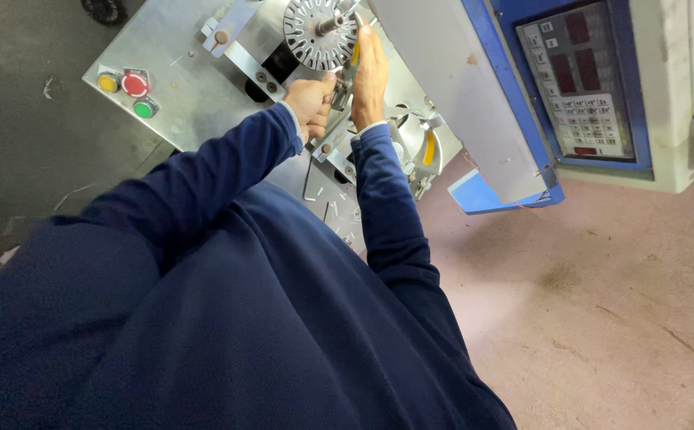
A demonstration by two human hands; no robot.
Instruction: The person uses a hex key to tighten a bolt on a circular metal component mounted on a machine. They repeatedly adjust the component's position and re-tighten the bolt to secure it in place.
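Left hand point(308, 102) fisted around a metal handle; right hand point(369, 73) flat, fingers extended, against the slotted stator core point(315, 36) with a yellow-handled tool point(354, 56).

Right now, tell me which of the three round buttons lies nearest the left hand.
The green button: it sits closest to the left hand, right of the red and yellow ones.

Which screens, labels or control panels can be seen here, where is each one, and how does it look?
Control panel: upper right on the machine, a rectangular grey face in a blue frame, with dark red display windows above a keypad grid.
Push buttons: upper left corner of the steel plate, round, yellow, red and green.
No packages or signs are visible.
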